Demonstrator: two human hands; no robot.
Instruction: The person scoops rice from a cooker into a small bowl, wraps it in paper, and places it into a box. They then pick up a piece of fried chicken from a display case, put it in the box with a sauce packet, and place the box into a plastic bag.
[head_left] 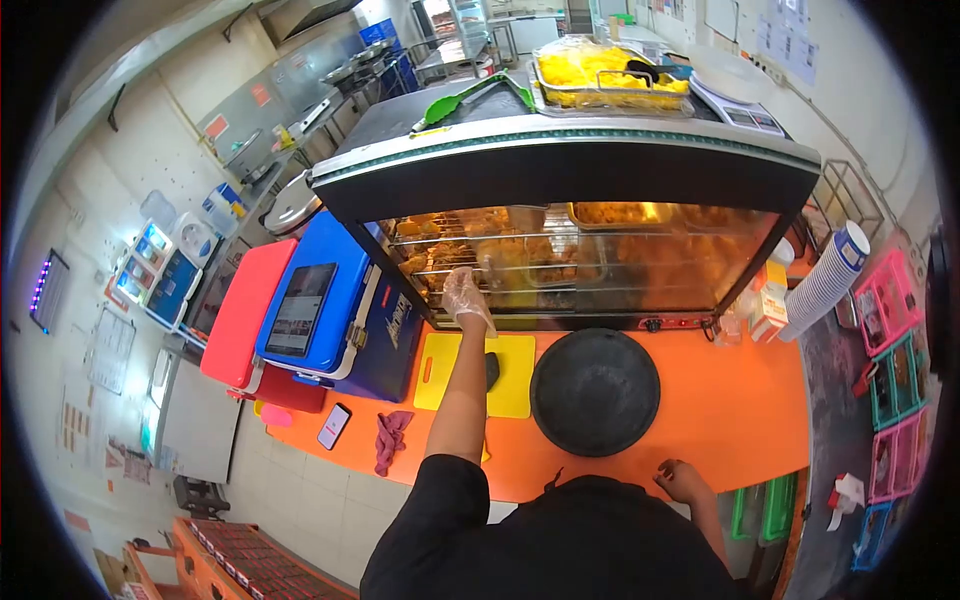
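Note:
My left hand [464, 296], in a clear plastic glove, reaches to the front of the glass warming cabinet [570, 170], at the left part of its opening. Its fingers are too small and blurred to read. Trays of browned food [620, 213] sit on racks inside. Below that arm lies a yellow cutting board [515, 372] with a dark object [491, 371] on it, partly behind the forearm. My bare right hand [682, 481] rests at the orange table's front edge, fingers curled. A round black tray [595, 392] lies between the two arms.
Blue [340, 290] and red [250, 310] coolers stand left, a tablet on the blue one. A phone [334, 426] and a pink cloth [392, 440] lie near the edge. Stacked cups [825, 270] lean at right. Green tongs [470, 100], a yellow-food tray [600, 75] and a scale [735, 110] top the cabinet.

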